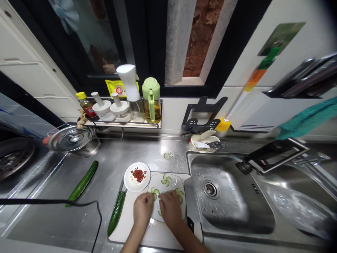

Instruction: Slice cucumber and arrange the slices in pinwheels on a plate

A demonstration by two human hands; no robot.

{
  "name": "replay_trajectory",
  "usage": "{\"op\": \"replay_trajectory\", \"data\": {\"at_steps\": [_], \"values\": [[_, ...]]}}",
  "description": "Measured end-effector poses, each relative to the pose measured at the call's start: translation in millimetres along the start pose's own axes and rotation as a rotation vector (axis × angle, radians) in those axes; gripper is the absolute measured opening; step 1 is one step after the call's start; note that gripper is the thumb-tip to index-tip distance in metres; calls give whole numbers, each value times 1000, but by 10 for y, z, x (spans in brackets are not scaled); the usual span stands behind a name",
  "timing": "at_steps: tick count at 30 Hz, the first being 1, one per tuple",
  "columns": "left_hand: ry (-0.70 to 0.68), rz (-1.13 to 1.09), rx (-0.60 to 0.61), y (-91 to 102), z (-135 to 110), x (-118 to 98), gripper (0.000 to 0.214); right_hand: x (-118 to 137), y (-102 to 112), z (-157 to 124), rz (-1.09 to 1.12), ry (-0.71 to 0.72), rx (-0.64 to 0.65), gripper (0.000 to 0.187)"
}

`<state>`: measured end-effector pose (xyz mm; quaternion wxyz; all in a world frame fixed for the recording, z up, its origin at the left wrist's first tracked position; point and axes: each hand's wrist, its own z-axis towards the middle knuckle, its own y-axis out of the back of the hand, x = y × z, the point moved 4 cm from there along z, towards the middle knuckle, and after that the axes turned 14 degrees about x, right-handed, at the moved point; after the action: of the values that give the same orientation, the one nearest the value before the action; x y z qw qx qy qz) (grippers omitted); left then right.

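Note:
A white squarish plate [163, 177] lies on the cutting board [126, 225], with thin cucumber slices [165, 180] arranged on it in small fan-like groups. At the plate's left edge, my left hand [143, 209] is closed in a pinch beside one group of slices; whatever lies between its fingertips is too small to make out. My right hand [171, 207] reaches over the plate's middle with its fingers bent down and together, hiding part of the slices. Above my left hand stands a small white dish [129, 182] holding red goji-like bits [138, 175].
A cut cucumber [116, 213] lies along the board's left side, a whole one [83, 182] farther left. A knife [193, 200] rests at the board's right, beside the sink [226, 189]. A black cable [52, 201] crosses at left. Cucumber scraps [167, 155] lie behind the plate.

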<state>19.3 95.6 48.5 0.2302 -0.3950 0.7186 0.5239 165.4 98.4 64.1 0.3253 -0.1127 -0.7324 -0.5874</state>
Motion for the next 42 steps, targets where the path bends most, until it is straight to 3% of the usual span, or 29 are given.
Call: {"op": "replay_trajectory", "data": {"at_steps": [18, 28, 42], "values": [[61, 19, -4, -40, 50, -21, 32, 59, -81, 221, -78, -59, 172, 24], [-45, 165, -34, -47, 56, -2, 33, 40, -90, 247, -65, -65, 172, 24], [-59, 181, -5, 2, 52, -31, 29, 47, -31, 233, -12, -39, 127, 27]]}}
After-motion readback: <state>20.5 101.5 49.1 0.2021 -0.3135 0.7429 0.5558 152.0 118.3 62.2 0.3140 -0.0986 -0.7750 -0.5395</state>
